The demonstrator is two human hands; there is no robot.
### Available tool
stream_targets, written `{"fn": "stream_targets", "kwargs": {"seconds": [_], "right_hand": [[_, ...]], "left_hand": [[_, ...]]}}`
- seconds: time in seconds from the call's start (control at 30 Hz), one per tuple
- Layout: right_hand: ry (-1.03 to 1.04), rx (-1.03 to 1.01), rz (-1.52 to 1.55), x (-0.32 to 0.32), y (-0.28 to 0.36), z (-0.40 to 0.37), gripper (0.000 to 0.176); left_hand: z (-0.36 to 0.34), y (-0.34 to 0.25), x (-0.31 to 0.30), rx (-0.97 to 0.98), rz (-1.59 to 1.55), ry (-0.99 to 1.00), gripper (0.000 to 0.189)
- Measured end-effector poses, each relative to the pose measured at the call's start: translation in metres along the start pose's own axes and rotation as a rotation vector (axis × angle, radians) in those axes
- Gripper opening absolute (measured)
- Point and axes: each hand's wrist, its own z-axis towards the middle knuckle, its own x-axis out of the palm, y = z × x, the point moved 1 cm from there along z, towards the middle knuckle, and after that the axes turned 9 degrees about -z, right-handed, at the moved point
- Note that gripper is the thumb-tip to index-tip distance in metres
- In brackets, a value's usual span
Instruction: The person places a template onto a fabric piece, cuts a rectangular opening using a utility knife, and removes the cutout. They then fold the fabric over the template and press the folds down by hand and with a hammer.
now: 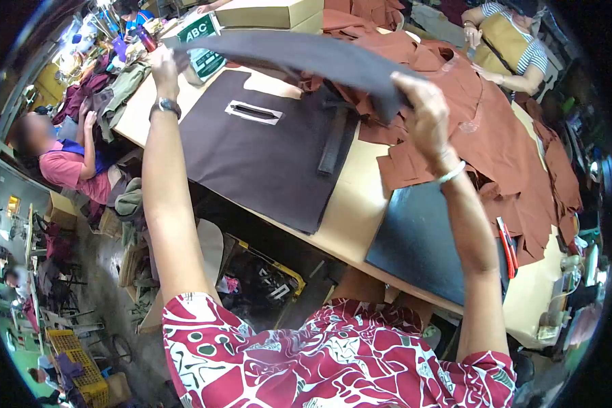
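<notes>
A long dark fabric piece (299, 51) is raised above the table, stretched between my two hands. My left hand (163, 73) is closed on its left end, near a green and white "ABC" packet (202, 54). Its right end is gripped by my right hand (425, 112), over rust-coloured cloth pieces (476, 129). Below the raised piece lies a flat dark fabric panel (251, 160) with a white-bordered slit (254, 112). A narrow dark strip (333, 139) rests on the panel's right side.
A dark mat (415, 238) lies at the table's front edge, with a red cutter (506, 248) at its right. A cardboard box (272, 15) stands at the back. One person (510, 47) is across the table at right; another person (75, 160) sits at left.
</notes>
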Motion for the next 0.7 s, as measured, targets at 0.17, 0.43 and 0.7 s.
{"fn": "stream_targets", "kwargs": {"seconds": [0.17,0.43,0.7], "right_hand": [[0.238,-0.025,0.154,0.028,0.071,-0.047,0.04],[0.681,-0.141,0.307,0.045,0.135,-0.093,0.057],[0.744,-0.302,0.314,0.038,0.166,-0.087,0.059]], "left_hand": [[-0.042,0.038,-0.059,-0.154,0.008,-0.312,0.049],[-0.052,0.133,-0.174,-0.025,0.506,-0.348,0.041],[-0.074,0.142,-0.19,-0.123,0.825,-0.394,0.033]]}}
